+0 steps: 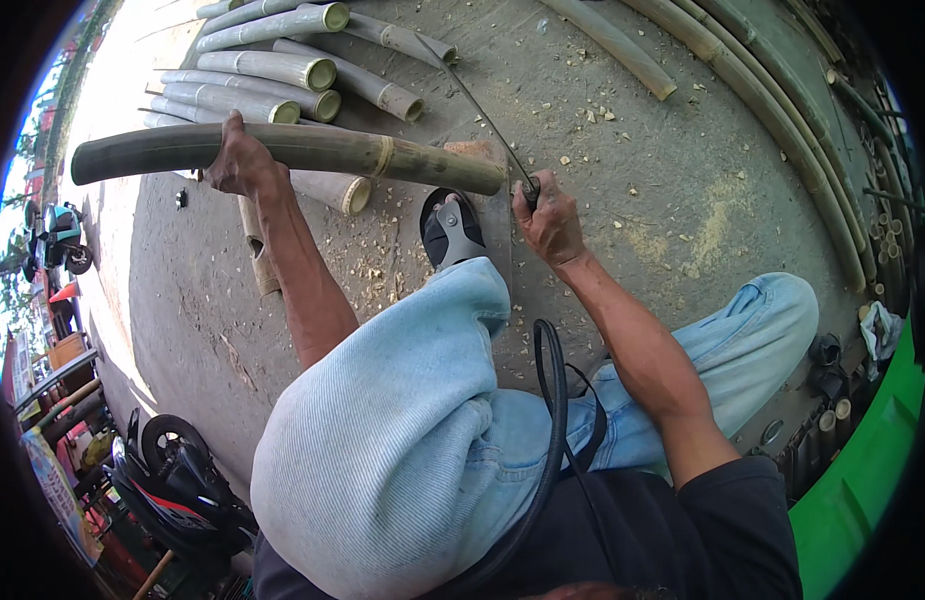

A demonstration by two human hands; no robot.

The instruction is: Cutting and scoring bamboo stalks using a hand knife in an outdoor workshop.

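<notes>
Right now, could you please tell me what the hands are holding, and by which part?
The left hand grips the bamboo pole left of its middle; the right hand holds the long-bladed tool by its dark handle.

Concrete floor: I record soft shade.
Sunlit strip, left: glare, washed near-white.
Bamboo pole: I find it sharp.
Green panel: curved by fisheye, picture edge black.

Around the raised bamboo pole: beyond, cut lengths obstruct passage; nearside, a sandalled foot; rightward, past the blade, open chip-strewn floor.
</notes>
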